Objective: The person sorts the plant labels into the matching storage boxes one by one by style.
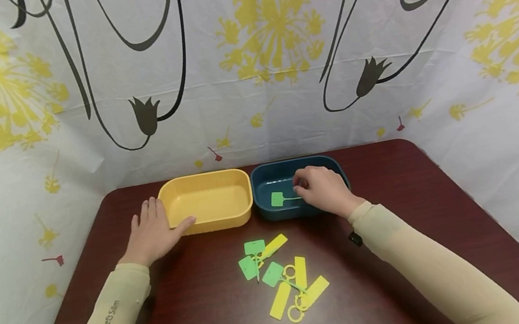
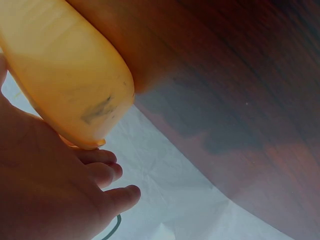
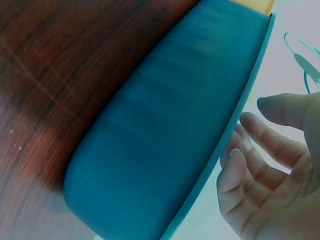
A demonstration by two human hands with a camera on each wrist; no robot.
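My left hand [image 1: 151,236] rests on the left end of the yellow bin [image 1: 213,225], fingers extended and thumb over the near rim. In the left wrist view that hand [image 2: 55,175] lies against the bin's rim. My right hand [image 1: 323,188] is over the dark blue bin [image 1: 288,213], its fingers loosely bent. A green plastic tag [image 1: 277,199] lies in this bin, its thin stem reaching toward the fingertips. In the right wrist view, the thumb and index fingertip of the right hand [image 3: 275,165] stand slightly apart with nothing visible between them; the bin wall hides the tag.
Several yellow tags [image 1: 280,300] with ring ends and green tags [image 1: 255,247] lie loosely overlapped on the dark red-brown table [image 1: 203,318], in front of the bins. The two bins stand side by side at the back edge. Behind hangs a printed white cloth [image 1: 232,115].
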